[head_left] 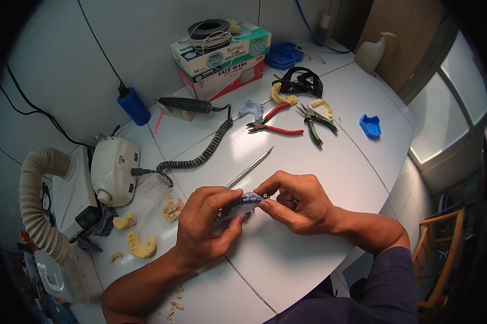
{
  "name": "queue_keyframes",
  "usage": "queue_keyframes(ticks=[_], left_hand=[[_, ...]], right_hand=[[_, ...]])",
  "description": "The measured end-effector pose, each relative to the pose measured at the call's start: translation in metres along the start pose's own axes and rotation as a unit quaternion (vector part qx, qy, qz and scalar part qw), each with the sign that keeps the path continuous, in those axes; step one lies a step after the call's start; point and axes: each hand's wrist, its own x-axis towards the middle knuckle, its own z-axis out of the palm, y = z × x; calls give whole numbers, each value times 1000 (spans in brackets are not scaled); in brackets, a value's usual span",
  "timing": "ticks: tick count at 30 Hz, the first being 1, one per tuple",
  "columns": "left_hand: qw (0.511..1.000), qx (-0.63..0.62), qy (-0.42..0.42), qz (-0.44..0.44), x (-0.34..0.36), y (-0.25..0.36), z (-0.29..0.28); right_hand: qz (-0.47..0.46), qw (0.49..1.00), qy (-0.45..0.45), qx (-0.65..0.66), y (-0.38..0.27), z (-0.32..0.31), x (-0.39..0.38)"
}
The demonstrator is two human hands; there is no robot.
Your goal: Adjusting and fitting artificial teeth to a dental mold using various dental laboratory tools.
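Some teeth (251,198) sat on the gray mold (235,209); work looked unfinished.
Left hand (208,222) gripped it; right hand (300,204) pinched its right edge.

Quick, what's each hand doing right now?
Left hand: closed, holding the grey-blue dental model.
Right hand: curled at the model's edge; can't tell if it's gripping.

Head view: wide fisheye, head-worn, looking down and forward from above over the white tabletop (357,186); left hand (207,224) and right hand (304,204) near, wall (141,43) farther off (straight edges bowed, rim dark).
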Motion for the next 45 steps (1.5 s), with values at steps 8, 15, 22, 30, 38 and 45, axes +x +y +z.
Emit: queue_keyframes(ticks=[8, 15, 22, 30, 38, 45], left_hand=[[999, 2, 5, 39, 1, -6, 2], [999, -18, 13, 37, 0, -7, 4], [998, -3, 5, 58, 0, -10, 1], [999, -31, -2, 31, -3, -8, 2], [999, -17, -7, 40, -4, -11, 2], [998, -52, -10, 25, -2, -7, 3]], right_hand=[[-53, 998, 14, -15, -1, 1, -2], [-95, 995, -7, -37, -1, 0, 0], [-135, 990, -10, -41, 2, 2, 2], [-133, 990, -20, -47, 0, 2, 1], [-130, 990, -28, -49, -2, 2, 2], [-109, 992, -4, -57, -1, 1, 2]])
